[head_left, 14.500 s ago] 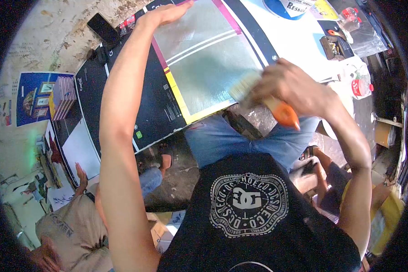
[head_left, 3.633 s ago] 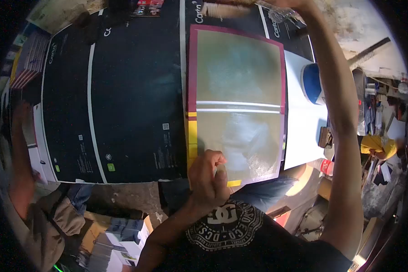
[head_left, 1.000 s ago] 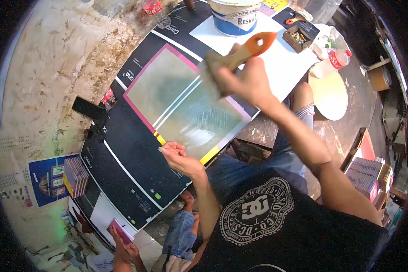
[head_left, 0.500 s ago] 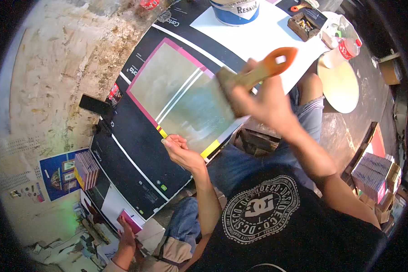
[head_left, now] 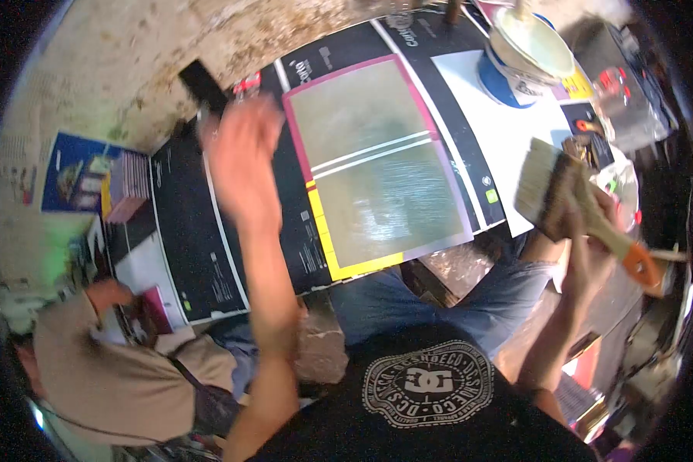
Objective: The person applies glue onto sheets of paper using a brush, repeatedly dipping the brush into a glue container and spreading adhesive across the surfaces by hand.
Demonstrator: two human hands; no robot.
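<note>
A wide paintbrush [head_left: 543, 181] with pale bristles and an orange-tipped handle is in my right hand [head_left: 589, 231], out to the right of the sheet. My left hand [head_left: 242, 154] is raised over the left part of the black board, close to a dark phone [head_left: 202, 83]; motion smears its fingers. Between my hands lies a flat greyish sheet [head_left: 354, 100] with pink, yellow and lilac edges and two white stripes across it. Its lower half shows wet, shiny brush streaks.
Black printed board [head_left: 281, 269] covers the table. A blue and white bucket [head_left: 504, 81] with a cream-coloured bowl [head_left: 535, 46] on top stands on white paper [head_left: 470, 100]. At left, another person's sleeve [head_left: 115, 369] is near a stack of booklets [head_left: 127, 185].
My right hand has carried the brush off the sheet to the right. My left hand has left the sheet's near edge and moved up and left. The view has turned.
</note>
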